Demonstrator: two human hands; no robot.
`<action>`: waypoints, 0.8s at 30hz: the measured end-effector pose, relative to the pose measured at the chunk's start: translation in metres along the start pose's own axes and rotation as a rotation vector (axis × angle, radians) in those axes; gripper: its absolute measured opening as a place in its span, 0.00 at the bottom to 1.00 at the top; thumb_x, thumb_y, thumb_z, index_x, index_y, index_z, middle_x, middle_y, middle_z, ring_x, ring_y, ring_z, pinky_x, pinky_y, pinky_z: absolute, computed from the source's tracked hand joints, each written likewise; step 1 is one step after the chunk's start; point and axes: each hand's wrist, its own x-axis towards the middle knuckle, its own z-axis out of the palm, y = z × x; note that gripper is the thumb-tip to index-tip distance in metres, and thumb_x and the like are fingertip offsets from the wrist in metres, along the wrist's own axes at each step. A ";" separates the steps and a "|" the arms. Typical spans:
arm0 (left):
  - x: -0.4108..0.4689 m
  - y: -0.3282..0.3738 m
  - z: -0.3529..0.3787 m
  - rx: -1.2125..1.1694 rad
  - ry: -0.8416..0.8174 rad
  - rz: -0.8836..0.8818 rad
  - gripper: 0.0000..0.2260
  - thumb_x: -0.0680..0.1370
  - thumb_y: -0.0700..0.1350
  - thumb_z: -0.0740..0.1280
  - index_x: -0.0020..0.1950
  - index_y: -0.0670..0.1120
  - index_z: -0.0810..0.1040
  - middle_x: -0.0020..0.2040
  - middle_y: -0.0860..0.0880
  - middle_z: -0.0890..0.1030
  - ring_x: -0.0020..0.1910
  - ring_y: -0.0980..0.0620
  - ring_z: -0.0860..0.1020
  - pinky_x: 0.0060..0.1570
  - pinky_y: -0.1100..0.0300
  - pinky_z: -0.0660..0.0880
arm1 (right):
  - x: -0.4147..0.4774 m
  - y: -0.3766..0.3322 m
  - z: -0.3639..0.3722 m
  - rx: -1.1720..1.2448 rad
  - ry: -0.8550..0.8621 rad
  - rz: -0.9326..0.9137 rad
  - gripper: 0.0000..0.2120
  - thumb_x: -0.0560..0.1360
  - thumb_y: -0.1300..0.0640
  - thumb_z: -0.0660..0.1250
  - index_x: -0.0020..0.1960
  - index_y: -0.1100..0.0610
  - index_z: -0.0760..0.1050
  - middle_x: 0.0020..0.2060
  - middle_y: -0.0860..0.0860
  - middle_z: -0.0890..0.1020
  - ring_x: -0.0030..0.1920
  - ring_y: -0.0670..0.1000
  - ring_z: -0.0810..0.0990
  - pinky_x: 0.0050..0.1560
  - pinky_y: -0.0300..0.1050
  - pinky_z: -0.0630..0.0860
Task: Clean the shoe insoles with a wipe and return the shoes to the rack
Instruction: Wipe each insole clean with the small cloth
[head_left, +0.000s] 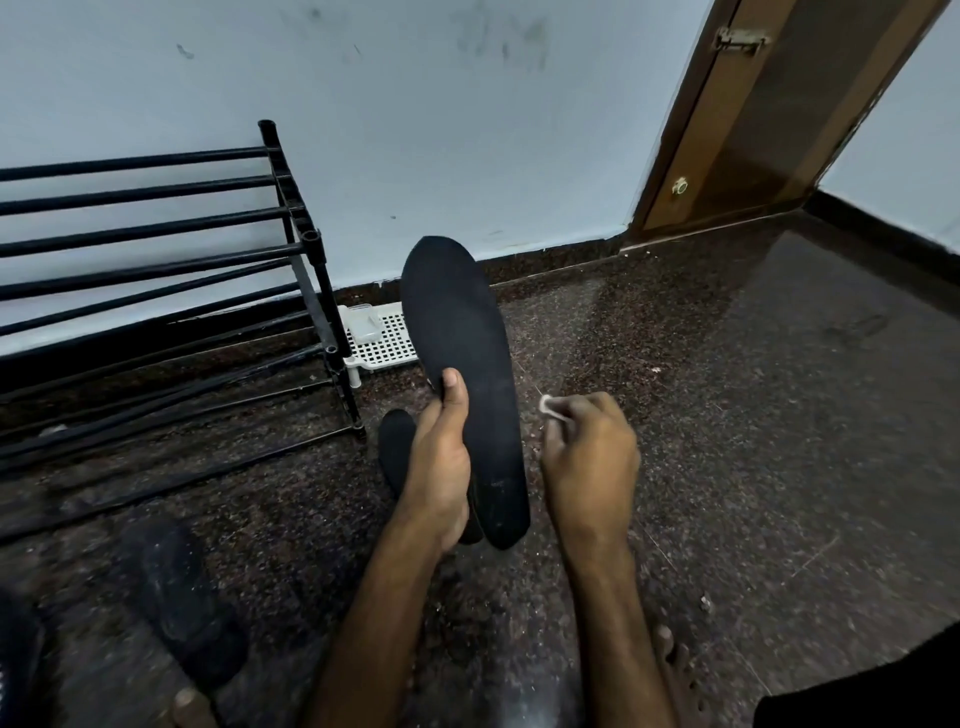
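Note:
My left hand (441, 457) grips a long black insole (462, 364) by its lower half and holds it upright in the middle of the view, thumb pressed on its face. A second black insole (396, 444) shows behind that hand, partly hidden. Just right of the upright insole, my right hand (589, 452) has its fingers curled round a small white wipe (548, 404), apart from the insole's edge. A black shoe (182, 597) lies blurred on the floor at the lower left. The black shoe rack (156, 260) stands against the wall on the left, its bars bare.
A white perforated tray (382, 338) with a small clear box (363, 322) sits on the floor between rack and insole. Dark speckled stone floor (727, 415) spreads to the right. A brown door (753, 119) stands at the upper right. My bare toes (670, 649) show at the bottom.

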 end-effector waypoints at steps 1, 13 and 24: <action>-0.001 0.000 0.001 0.006 0.018 0.001 0.36 0.73 0.68 0.65 0.70 0.43 0.73 0.66 0.48 0.80 0.67 0.47 0.76 0.71 0.45 0.68 | 0.002 0.004 -0.005 0.039 0.072 0.013 0.10 0.77 0.62 0.69 0.58 0.58 0.81 0.53 0.50 0.79 0.47 0.43 0.77 0.56 0.37 0.77; -0.002 0.001 0.002 0.016 0.011 -0.014 0.37 0.71 0.69 0.66 0.69 0.43 0.74 0.65 0.46 0.80 0.67 0.45 0.76 0.71 0.42 0.67 | -0.002 0.007 0.000 0.027 -0.019 -0.023 0.10 0.78 0.60 0.68 0.58 0.58 0.81 0.53 0.49 0.79 0.46 0.44 0.77 0.55 0.43 0.79; 0.001 -0.005 -0.003 0.057 -0.034 -0.056 0.28 0.77 0.64 0.61 0.64 0.44 0.78 0.62 0.45 0.82 0.64 0.46 0.78 0.68 0.45 0.70 | 0.007 0.002 0.005 0.024 -0.041 -0.109 0.09 0.78 0.61 0.68 0.57 0.58 0.82 0.52 0.49 0.79 0.46 0.44 0.77 0.53 0.38 0.77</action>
